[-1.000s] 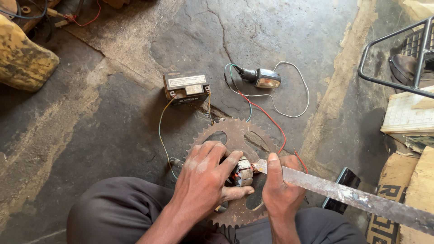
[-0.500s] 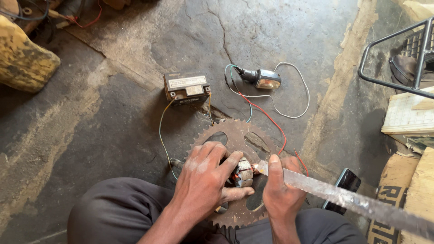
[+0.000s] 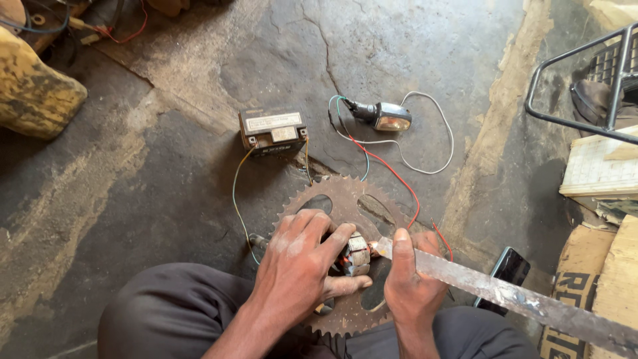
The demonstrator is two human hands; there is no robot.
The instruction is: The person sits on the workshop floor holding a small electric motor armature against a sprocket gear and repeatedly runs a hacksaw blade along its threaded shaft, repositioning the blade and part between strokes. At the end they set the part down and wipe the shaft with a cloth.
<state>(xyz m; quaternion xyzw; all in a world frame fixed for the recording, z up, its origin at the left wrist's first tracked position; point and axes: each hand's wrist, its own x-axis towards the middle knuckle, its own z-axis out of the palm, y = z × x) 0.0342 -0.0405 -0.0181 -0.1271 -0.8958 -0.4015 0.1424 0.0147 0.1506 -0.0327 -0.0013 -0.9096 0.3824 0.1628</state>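
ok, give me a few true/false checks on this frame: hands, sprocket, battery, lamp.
1. The left hand holds a small wound coil part over the rusty sprocket. True.
2. The right hand is empty. False: its grip is around a long flat metal blade.
3. The small battery sits beyond the sprocket. True.
4. The indicator lamp lies on the sprocket. False: it lies on the floor, apart from it.
5. A dark phone lies by the blade. True.
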